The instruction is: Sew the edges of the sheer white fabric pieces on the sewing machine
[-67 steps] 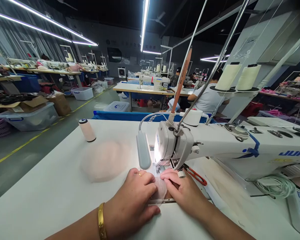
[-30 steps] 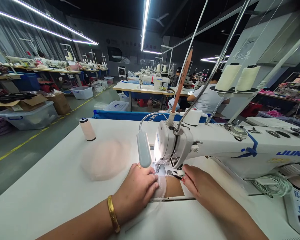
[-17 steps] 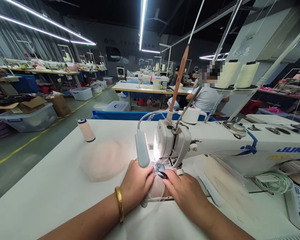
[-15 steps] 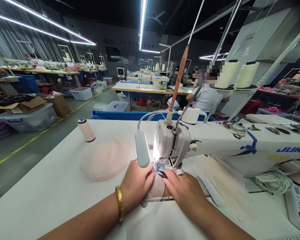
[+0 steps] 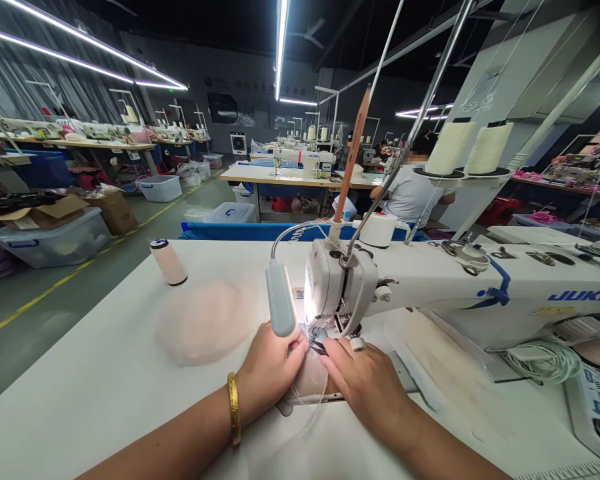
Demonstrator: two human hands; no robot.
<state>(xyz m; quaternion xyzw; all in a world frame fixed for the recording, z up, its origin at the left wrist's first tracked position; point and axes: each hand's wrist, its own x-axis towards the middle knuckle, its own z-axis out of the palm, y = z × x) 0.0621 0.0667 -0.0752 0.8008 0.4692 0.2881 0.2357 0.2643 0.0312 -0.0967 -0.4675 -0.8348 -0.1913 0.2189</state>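
Observation:
My left hand [image 5: 276, 359], with a gold bangle [image 5: 235, 409] at the wrist, pinches the edge of a sheer pale fabric [image 5: 311, 377] just left of the presser foot. My right hand [image 5: 363, 377] is closed around black tweezers [image 5: 319, 347], whose tips point left at the needle area. Both hands rest on the bed of the white sewing machine [image 5: 343, 287], and the fabric lies between them. Loose threads trail over the fabric toward me. The needle itself is hard to make out in the bright lamp light.
A grey lamp head [image 5: 281, 300] hangs just above my left hand. Left on the table are a peach thread spool [image 5: 169, 262] and a blurred heap of sheer beige fabric [image 5: 203, 323]. More beige fabric [image 5: 447, 347] lies under the machine arm. A person [image 5: 414, 190] sits beyond the machine.
The whole view has shifted slightly left. Both hands stay at the presser foot with the fabric and tweezers, almost unmoved.

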